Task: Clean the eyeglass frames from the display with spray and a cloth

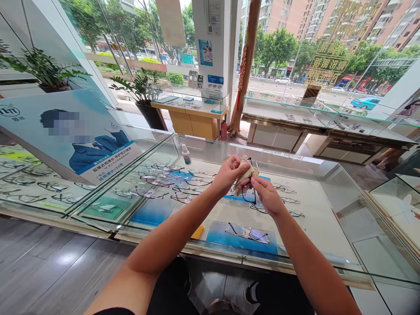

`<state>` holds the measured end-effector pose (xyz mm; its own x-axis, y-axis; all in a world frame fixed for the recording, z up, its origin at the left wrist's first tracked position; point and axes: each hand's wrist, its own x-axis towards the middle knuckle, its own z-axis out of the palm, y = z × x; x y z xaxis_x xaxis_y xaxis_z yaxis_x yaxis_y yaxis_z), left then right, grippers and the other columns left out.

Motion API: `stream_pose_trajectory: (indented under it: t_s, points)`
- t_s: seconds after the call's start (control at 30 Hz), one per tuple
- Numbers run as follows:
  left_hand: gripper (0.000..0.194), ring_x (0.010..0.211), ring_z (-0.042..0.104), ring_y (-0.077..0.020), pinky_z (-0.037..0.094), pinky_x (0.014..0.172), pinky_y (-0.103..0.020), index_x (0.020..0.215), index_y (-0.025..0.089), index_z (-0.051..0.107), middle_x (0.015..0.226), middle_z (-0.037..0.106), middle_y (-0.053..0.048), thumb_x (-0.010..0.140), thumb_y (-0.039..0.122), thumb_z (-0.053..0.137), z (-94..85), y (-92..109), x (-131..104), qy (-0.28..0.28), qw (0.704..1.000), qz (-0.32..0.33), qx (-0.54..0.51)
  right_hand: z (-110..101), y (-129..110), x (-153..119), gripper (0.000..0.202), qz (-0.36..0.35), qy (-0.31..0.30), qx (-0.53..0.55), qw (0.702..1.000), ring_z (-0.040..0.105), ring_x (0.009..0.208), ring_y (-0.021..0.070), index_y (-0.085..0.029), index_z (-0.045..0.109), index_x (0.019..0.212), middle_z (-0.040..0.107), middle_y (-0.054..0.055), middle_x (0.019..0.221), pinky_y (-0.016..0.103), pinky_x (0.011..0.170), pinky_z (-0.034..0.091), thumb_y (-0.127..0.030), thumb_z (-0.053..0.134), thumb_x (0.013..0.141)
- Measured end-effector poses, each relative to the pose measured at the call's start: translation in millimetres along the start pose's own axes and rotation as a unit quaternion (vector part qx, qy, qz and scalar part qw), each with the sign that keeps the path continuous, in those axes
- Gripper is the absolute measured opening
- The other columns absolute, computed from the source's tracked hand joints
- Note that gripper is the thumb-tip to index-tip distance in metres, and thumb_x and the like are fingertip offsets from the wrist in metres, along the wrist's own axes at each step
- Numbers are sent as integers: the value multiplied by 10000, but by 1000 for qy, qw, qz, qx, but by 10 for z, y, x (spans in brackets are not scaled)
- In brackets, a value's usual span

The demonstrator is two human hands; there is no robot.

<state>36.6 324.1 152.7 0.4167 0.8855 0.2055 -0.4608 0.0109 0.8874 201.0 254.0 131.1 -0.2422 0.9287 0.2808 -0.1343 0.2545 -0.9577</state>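
Above the glass display case, my left hand is closed on a cream-coloured cleaning cloth, pressed around part of a pair of dark-framed eyeglasses. My right hand pinches the frame from the other side. One lens hangs below the fingers and another part of the frame sticks up above the cloth; the middle is hidden by cloth and fingers. Below my hands, a pair of thin-rimmed glasses lies on a blue sheet in the case. A white spray bottle stands upright beyond my left forearm.
Several rows of eyeglasses lie to the left inside the glass case. A tilted advertising board stands at the left. More display counters, potted plants and a red fire extinguisher are farther back by the windows.
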Motion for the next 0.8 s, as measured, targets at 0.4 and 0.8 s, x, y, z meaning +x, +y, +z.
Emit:
stream_pose_trajectory:
  t_s: [0.4, 0.8]
  points:
    - [520, 451, 467, -85, 386, 480, -211, 1060, 182, 617, 564, 542, 66, 912, 642, 807, -7, 39, -21, -144, 987, -55, 47, -25, 42, 19, 430, 0, 15, -30, 999, 681, 1024, 268, -246, 858, 1010, 799, 76, 1023, 407, 1018, 528, -617, 643, 1031]
    - [496, 376, 428, -78, 367, 423, -202, 956, 185, 595, 475, 481, 94, 884, 609, 844, 65, 70, -84, -109, 993, -27, 29, 54, 53, 41, 490, 18, 8, 10, 1000, 709, 1044, 294, -223, 865, 995, 807, 102, 959, 448, 984, 558, -680, 690, 975]
